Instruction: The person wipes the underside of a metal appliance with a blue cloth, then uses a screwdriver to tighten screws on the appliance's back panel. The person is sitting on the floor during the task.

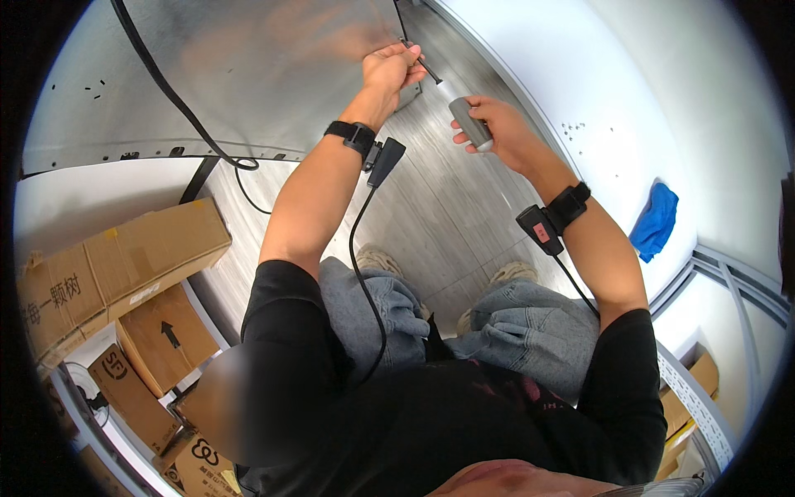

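My left hand (pixel 392 68) is up at the near right corner of a large metal panel (pixel 273 74). Its fingers are pinched around a thin black cord-like piece (pixel 430 73), whose dark tip sticks out toward my right hand. My right hand (pixel 501 131) is closed around a short grey cylinder (pixel 469 123) with a paler lower end. The cylinder's upper end points at the dark tip, and a bright whitish spot lies between the two. Whether they touch is unclear. Both wrists wear black straps with small dark devices and cables.
A thick black cable (pixel 166 87) hangs across the metal panel and loops near the floor. Cardboard boxes (pixel 157 253) are stacked at left, and more stand at lower right. A blue cloth (pixel 656 222) lies against the white panel (pixel 604 91) at right, beside a grey metal frame (pixel 720 277).
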A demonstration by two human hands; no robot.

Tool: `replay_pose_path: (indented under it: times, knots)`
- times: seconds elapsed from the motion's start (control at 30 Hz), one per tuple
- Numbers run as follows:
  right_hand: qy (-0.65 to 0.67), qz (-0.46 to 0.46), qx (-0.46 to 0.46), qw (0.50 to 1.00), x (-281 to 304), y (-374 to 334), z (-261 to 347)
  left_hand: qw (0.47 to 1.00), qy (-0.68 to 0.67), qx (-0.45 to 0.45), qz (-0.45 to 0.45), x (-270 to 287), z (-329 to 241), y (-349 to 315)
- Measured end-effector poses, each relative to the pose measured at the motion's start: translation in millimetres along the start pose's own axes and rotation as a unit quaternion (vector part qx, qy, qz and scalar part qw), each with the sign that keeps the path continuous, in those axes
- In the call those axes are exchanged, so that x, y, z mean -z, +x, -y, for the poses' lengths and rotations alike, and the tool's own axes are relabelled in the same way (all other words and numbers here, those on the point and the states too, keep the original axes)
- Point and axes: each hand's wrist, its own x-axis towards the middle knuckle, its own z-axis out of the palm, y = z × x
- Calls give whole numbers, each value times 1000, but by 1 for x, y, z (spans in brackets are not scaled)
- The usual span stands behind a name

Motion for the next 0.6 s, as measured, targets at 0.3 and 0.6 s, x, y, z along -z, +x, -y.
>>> replay_pose_path:
  times: [0.3, 0.6]
  knots:
    - [-149, -59, 84, 983, -7, 7, -8, 1000, 1, 8, -8, -5, -8, -10]
    - [-33, 20, -50, 998, 5, 3, 2, 1000, -21, 0, 19, 0, 1, 2]
